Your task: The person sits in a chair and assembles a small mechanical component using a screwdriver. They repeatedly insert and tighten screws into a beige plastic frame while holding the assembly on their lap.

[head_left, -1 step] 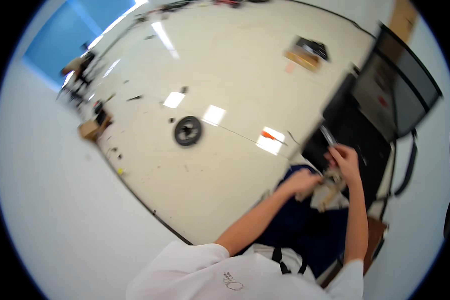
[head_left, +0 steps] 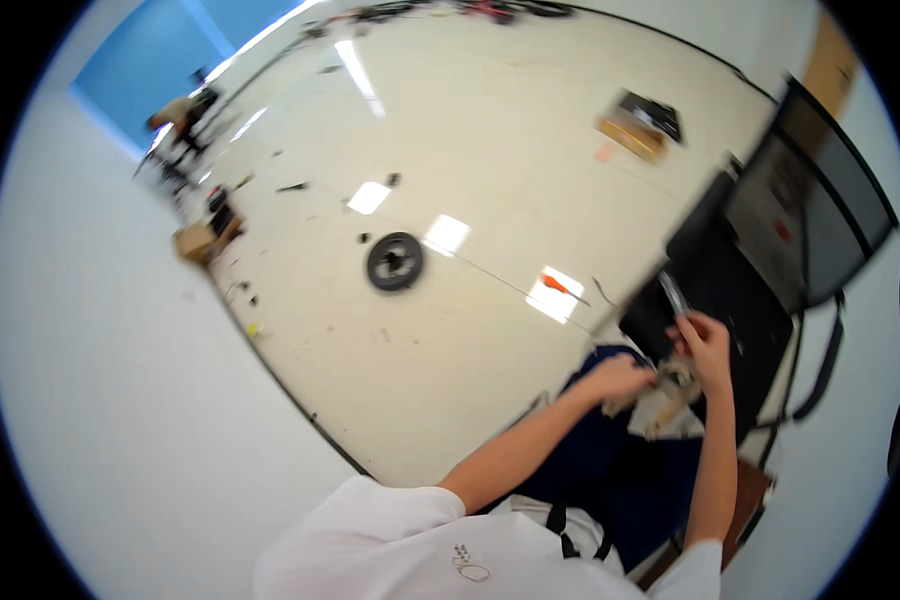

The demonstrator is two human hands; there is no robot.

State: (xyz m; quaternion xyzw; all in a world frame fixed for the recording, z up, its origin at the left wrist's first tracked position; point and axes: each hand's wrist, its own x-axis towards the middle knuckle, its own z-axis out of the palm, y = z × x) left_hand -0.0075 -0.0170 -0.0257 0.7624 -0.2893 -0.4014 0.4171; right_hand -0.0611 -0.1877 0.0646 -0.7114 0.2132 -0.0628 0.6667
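My right hand (head_left: pixel 703 348) is closed round a long silver metal tool (head_left: pixel 674 292), its kind blurred, which points up and away over the black chair seat. My left hand (head_left: pixel 618 380) is closed beside it, gripping the near side of a tan, knobby object (head_left: pixel 678 378). This object lies between my two hands above my lap; motion blur hides its exact kind. Below it, a pale flat piece (head_left: pixel 650 412) rests over my dark blue trousers (head_left: pixel 580 450).
A black mesh chair (head_left: pixel 750 235) stands close at the right. On the pale floor lie a small black-tyred wheel (head_left: pixel 378 268), an orange-handled screwdriver (head_left: pixel 555 284) and a yellowish box (head_left: pixel 630 136). A cardboard box (head_left: pixel 195 242) sits along the left wall; a person (head_left: pixel 175 112) bends beyond it.
The whole view has shifted slightly, so the room and my hands sit a little further right and lower. Both hands keep the same hold.
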